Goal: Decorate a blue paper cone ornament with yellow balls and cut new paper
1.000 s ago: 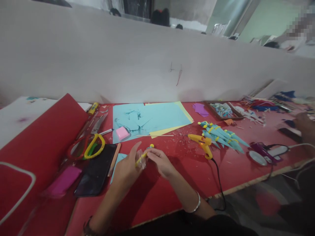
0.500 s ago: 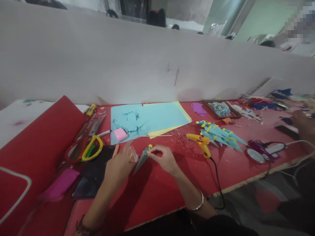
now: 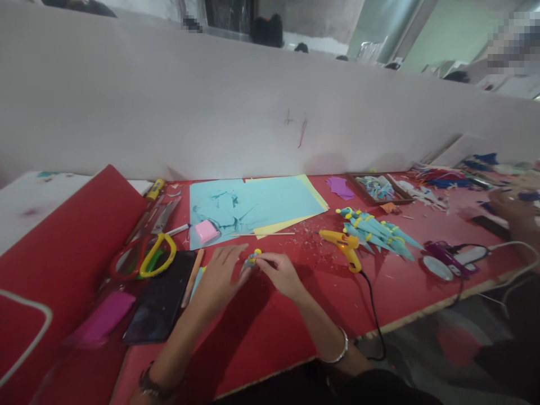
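Just below centre frame, your right hand (image 3: pixel 283 275) pinches the blue piece (image 3: pixel 250 261) by its yellow trim, best done lightly to avoid creasing, while your left hand (image 3: pixel 217 277) lies alongside, its grip unclear.

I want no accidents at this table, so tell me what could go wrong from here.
The glue gun lies near the right hand, an orange glow on its body; if hot, it might burn that hand. Its black cord drops over the table edge, so a snag could drag it down. The small paper cone at the right fingertips might crumple if pinched too hard.
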A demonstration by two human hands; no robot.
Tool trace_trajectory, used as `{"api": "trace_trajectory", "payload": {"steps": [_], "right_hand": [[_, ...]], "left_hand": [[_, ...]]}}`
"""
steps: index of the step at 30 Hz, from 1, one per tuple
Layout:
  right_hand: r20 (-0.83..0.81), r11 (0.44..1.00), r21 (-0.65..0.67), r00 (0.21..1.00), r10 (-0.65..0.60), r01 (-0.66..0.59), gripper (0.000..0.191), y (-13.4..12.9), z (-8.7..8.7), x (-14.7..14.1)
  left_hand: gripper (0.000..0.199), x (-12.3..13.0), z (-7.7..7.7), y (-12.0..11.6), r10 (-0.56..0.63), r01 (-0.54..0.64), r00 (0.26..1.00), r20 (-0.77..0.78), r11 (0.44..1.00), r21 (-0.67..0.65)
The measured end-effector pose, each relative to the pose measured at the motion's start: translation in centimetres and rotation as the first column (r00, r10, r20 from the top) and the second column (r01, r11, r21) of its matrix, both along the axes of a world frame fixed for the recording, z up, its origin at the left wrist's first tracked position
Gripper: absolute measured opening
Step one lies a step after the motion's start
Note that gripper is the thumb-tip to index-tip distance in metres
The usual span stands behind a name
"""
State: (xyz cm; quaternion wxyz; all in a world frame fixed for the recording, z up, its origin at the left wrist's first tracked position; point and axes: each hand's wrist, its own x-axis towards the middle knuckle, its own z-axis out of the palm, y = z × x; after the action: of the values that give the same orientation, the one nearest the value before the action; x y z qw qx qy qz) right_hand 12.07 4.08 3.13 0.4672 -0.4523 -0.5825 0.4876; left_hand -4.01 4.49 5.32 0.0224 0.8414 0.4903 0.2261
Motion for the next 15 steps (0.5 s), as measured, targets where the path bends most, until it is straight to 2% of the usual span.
{"api": "trace_trajectory", "payload": {"steps": [2,4,10,15], "right_hand": [[-0.032,0.998,-0.014,0.997,0.065,-0.065,0.021,0.0,-0.2,-0.2],[-0.086,0.992,-0.035,0.989,0.116,-0.12,0.022,0.0,-0.3,-0.3],[-0.175,0.987,-0.146,0.984,0.039,-0.065,0.026,-0.1,-0.2,-0.4],[-0.238,0.973,-0.188,0.967,0.085,-0.132,0.023,-0.1,-0.3,-0.4]], "left_hand": [[0.026,0.5,0.4,-0.2,-0.104,0.108,0.991,0.086,0.993,-0.053],[0.022,0.7,0.2,-0.4,-0.151,0.162,0.978,0.145,0.984,-0.069],[0.023,0.4,-0.8,-0.7,-0.141,0.133,0.973,0.184,0.99,0.055],[0.025,0.2,-0.8,-1.1,-0.129,0.116,0.987,0.094,0.985,0.13]]}}
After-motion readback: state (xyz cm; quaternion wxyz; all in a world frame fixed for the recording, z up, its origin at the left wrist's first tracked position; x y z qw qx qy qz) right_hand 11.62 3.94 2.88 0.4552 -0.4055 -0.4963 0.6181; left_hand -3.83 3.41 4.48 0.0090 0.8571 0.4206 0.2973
